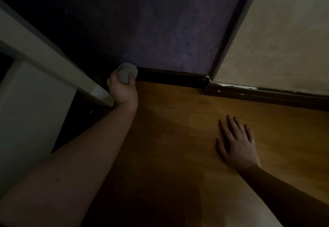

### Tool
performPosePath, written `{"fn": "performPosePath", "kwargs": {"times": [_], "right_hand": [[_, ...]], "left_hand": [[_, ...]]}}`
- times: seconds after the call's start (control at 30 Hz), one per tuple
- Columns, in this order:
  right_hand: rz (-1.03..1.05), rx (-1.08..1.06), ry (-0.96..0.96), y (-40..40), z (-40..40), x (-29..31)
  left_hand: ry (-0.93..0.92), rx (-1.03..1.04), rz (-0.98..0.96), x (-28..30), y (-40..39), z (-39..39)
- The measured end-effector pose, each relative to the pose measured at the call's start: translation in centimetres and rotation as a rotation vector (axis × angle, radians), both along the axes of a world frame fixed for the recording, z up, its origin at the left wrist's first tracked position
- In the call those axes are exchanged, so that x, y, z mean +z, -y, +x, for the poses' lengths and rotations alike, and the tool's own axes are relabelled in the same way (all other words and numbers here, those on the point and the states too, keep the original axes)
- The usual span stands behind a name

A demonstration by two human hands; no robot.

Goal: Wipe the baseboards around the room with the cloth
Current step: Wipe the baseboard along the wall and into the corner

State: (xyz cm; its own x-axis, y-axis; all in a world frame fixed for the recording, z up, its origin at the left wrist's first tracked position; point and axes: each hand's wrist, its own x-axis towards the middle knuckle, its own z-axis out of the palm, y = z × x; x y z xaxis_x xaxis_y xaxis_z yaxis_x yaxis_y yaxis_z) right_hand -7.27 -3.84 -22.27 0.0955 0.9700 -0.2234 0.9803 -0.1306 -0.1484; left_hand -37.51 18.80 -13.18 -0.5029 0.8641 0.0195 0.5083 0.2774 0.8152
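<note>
The cloth (127, 72) sits against the baseboard (170, 77), in the left hand (122, 91) beside the furniture (53, 55). The right hand (236, 143) lies on the floor (169, 120), well right.

left hand (122, 91): bare, no sleeve | right hand (237, 143): bare, no rings, forearm uncovered

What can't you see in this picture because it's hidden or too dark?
- Head view: the baseboard left of the cloth is hidden by the left hand and white furniture.
- The fingertips gripping the cloth are hidden behind it.
- Under the furniture, shadow hides everything.
- The right hand covers part of the floor.
</note>
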Motion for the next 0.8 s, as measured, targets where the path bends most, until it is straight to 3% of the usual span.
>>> {"fn": "performPosePath", "kwargs": {"times": [0.3, 0.6, 0.8], "right_hand": [[-0.002, -0.007, 0.011, -0.1, -0.2, 0.0], [0.0, -0.01, 0.001, -0.1, -0.4, 0.2], [0.036, -0.009, 0.008, 0.0, -0.4, 0.2]], "left_hand": [[0.097, 0.046, -0.007, -0.4, 0.2, 3.8], [0.238, -0.104, -0.018, -0.1, 4.2, 11.9], [0.169, -0.568, -0.043, -0.8, 6.9, 15.0]]}}
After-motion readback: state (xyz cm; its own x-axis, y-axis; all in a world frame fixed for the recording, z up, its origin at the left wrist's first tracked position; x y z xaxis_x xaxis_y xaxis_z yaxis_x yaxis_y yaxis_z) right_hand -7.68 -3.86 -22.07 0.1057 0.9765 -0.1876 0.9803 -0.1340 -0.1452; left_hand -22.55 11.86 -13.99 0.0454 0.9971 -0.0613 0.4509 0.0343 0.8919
